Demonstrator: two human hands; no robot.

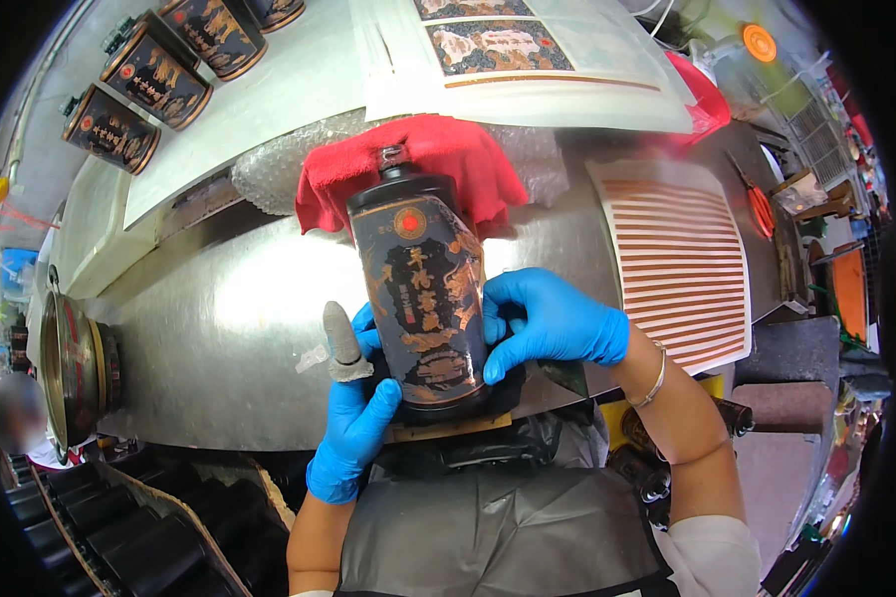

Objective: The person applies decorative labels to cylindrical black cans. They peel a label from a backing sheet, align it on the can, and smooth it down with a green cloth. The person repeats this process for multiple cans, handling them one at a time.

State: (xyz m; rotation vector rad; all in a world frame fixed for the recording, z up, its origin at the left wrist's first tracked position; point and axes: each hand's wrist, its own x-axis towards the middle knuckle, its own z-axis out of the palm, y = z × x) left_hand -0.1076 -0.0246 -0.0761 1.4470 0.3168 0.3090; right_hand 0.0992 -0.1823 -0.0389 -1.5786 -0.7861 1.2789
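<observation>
A black bottle [423, 298] with a short neck lies tilted back, its neck end on a folded red cloth [468, 159]. Its front carries a dark decal with copper-coloured designs and a red round emblem. My left hand [353, 423], in a blue glove, grips the lower left edge with the thumb at the front; other fingers go partly out of sight behind. A grey finger cot [341, 338] covers one of its fingers, pointing upward. At the bottle's lower right edge, my blue-gloved right hand [548, 323] pinches with curled fingers and thumb against the side.
Right of me, a sheet of brown strips [677, 269] lies on the metal table [209, 338], with red-handled scissors [760, 207] beyond. Decal sheets [503, 48] lie at the back; several decorated bottles [159, 75] stand back left. A round metal pan [70, 368] is at left.
</observation>
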